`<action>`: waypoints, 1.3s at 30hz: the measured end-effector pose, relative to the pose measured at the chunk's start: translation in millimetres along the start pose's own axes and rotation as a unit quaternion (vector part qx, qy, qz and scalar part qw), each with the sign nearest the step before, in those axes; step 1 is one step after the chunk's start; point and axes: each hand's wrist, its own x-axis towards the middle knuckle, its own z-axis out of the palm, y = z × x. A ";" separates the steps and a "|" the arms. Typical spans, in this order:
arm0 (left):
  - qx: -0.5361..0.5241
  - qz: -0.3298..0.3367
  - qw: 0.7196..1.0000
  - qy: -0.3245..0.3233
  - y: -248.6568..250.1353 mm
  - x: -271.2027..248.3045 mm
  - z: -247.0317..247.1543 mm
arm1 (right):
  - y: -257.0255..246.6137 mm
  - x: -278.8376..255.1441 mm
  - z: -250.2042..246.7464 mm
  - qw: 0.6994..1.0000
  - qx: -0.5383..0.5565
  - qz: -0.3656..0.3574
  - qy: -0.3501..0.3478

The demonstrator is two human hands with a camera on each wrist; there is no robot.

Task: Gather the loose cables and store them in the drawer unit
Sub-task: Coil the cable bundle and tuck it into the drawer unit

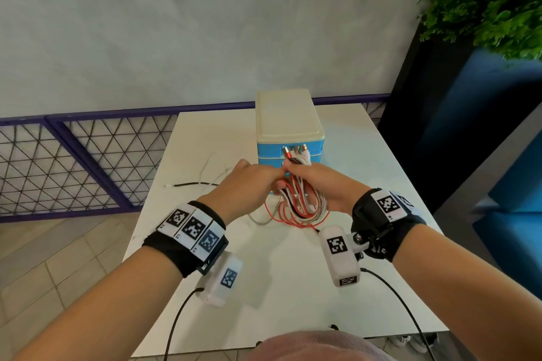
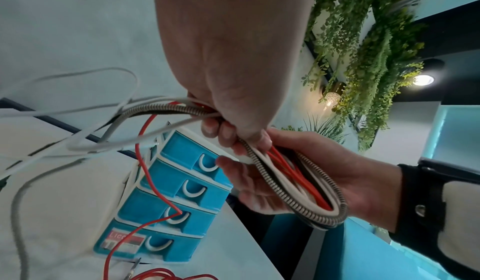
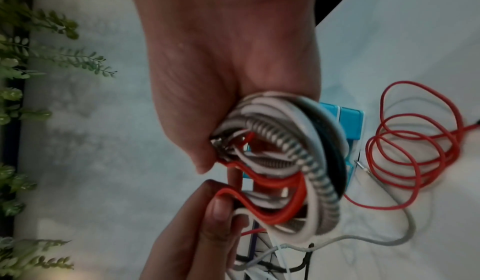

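Observation:
A looped bundle of cables (image 1: 302, 202), made of red, white and braided grey strands, is gripped in my right hand (image 1: 322, 184) just in front of the drawer unit (image 1: 289, 126). My left hand (image 1: 249, 184) pinches strands of the same bundle (image 2: 298, 181) beside the right fingers. In the left wrist view the unit's blue drawers (image 2: 168, 192) all look shut. Red loops (image 3: 415, 151) trail from the bundle onto the white table (image 1: 205, 272). A braided cable (image 1: 193, 184) and a thin white cable (image 1: 206, 165) lie loose to the left.
The drawer unit stands at the table's far middle. A purple mesh fence (image 1: 73, 161) runs behind and to the left. A leafy plant (image 1: 484, 0) and dark blue furniture (image 1: 484, 126) stand on the right. Black camera leads hang off the table's near edge.

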 end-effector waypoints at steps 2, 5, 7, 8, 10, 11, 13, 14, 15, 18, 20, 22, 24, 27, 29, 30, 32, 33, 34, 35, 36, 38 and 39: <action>-0.001 0.003 1.000 -0.011 5.1 0.4 -5.3 | 0.2 -0.3 4.0 0.996 0.054 0.035 -0.066; -0.026 -0.018 0.999 -0.012 7.9 -0.2 -9.5 | -1.3 -2.2 7.9 0.986 0.087 0.058 -0.130; -0.101 -0.043 0.994 0.001 3.1 -1.1 -6.7 | -2.4 -4.3 7.3 0.983 0.080 0.061 -0.154; -0.153 -0.054 0.987 0.005 1.0 -1.8 -5.2 | -2.9 -6.3 7.0 0.983 0.072 0.063 -0.158; -0.224 -0.063 0.973 0.010 -1.2 -0.8 -4.0 | -1.6 -9.5 7.8 0.983 0.074 0.063 -0.155; -0.248 -0.070 0.966 0.012 -1.5 0.3 -5.1 | 0.3 -9.3 8.1 0.984 0.078 0.059 -0.149; -0.297 -0.097 0.950 0.006 -4.1 2.9 -10.3 | 3.1 -8.6 9.0 0.989 0.055 0.044 -0.130; -0.312 -0.114 0.943 -0.006 -7.2 4.7 -12.3 | 4.1 -7.1 8.6 0.991 0.036 0.036 -0.123; -0.324 -0.130 0.937 -0.024 -10.2 5.6 -14.9 | 3.7 -6.4 8.4 0.993 0.016 0.027 -0.116; -0.388 -0.172 0.901 -0.086 -22.2 6.2 -15.8 | -1.4 -6.1 5.7 0.997 -0.048 0.004 -0.065; -0.421 -0.180 0.876 -0.151 -29.3 1.8 -12.5 | -3.8 -4.8 0.2 0.997 -0.074 -0.006 -0.014; -0.455 -0.171 0.850 -0.204 -34.7 -4.9 -8.1 | -3.0 -2.0 -9.3 0.998 -0.060 -0.006 0.024; -0.512 -0.172 0.813 -0.218 -36.9 -9.6 -5.5 | -0.9 -0.6 -16.1 0.998 -0.045 0.000 0.053; -0.589 -0.176 0.759 -0.217 -33.8 -12.3 -3.4 | 2.9 -0.7 -13.5 0.996 -0.015 -0.015 0.083; -0.644 -0.176 0.711 -0.221 -28.8 -15.0 -2.3 | 5.5 1.2 -10.7 0.994 0.010 -0.033 0.108; -0.662 -0.174 0.697 -0.216 -26.0 -16.1 -1.2 | 7.1 2.6 -9.1 0.992 0.011 -0.039 0.122; -0.662 -0.175 0.708 -0.176 -17.7 -14.6 1.9 | 10.1 4.9 -5.6 0.987 -0.017 -0.043 0.156; -0.646 -0.180 0.728 -0.140 -11.6 -12.1 3.9 | 11.0 5.6 -3.3 0.983 -0.037 -0.045 0.173; -0.628 -0.185 0.749 -0.103 -4.7 -9.1 6.2 | 11.6 6.6 -0.6 0.980 -0.050 -0.051 0.185; -0.610 -0.189 0.766 -0.072 3.3 -6.5 8.0 | 11.9 7.4 2.3 0.979 -0.053 -0.057 0.190; -0.594 -0.189 0.781 -0.047 10.8 -4.6 8.9 | 12.5 8.7 4.2 0.979 -0.046 -0.060 0.190; -0.566 -0.183 0.804 -0.011 25.8 -2.7 10.0 | 13.6 9.5 7.7 0.982 -0.004 -0.060 0.177; -0.555 -0.175 0.813 0.003 33.4 -2.4 9.7 | 14.0 8.8 8.8 0.984 0.031 -0.060 0.164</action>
